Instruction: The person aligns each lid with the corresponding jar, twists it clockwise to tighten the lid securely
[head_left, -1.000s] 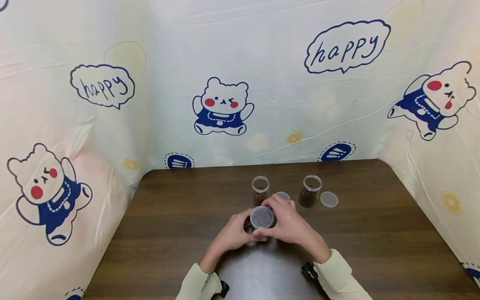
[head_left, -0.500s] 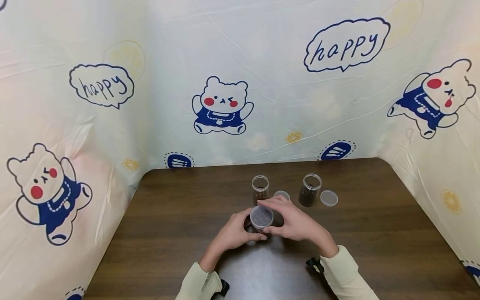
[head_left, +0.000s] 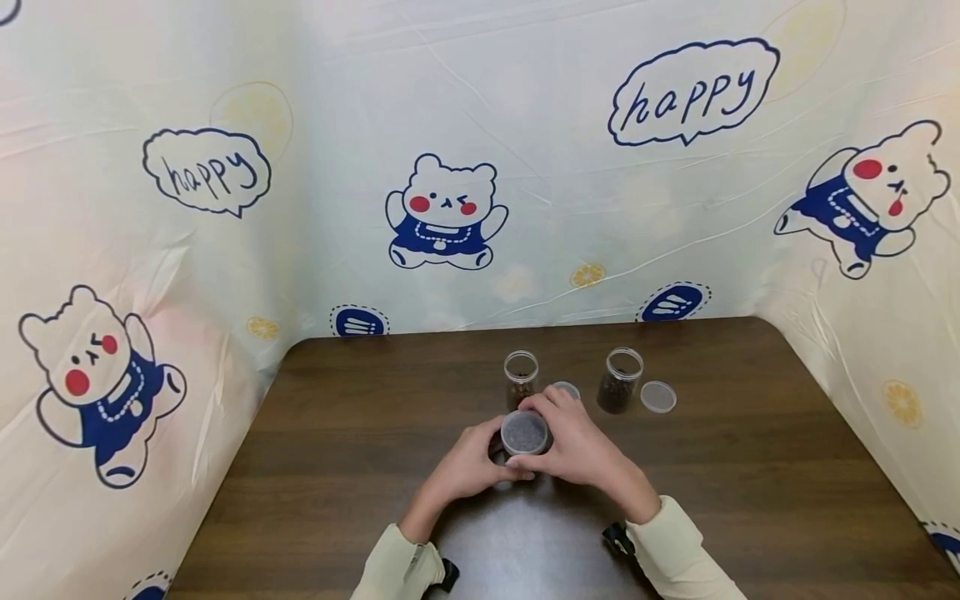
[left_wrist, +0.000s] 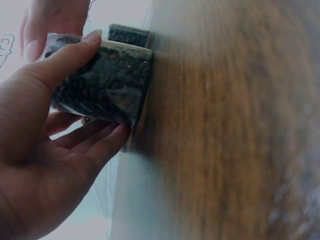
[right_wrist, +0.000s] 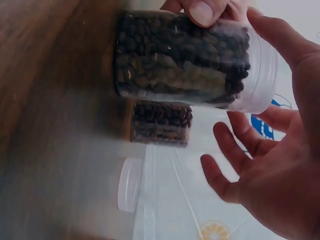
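Note:
A clear jar (right_wrist: 180,60) filled with dark beans that look like coffee beans stands upright on the table, its translucent lid (head_left: 524,432) on top. My left hand (head_left: 468,462) grips the jar's body, thumb on one side and fingers round the other, as the left wrist view shows. At the top, my right hand (head_left: 581,446) holds the lid's rim between thumb and fingers. In the right wrist view several of its fingers (right_wrist: 235,145) are spread off the jar.
Behind the hands stand two uncovered jars of beans, one jar (head_left: 521,385) straight behind and the other jar (head_left: 618,387) to the right. One loose lid (head_left: 658,397) lies beside the right jar; another lid (head_left: 567,389) is partly covered by my right hand. A printed curtain (head_left: 450,100) borders the brown table (head_left: 337,433).
My right hand swung out to the right half a second ago, then came back round the lid. My left hand and the jar stayed in place.

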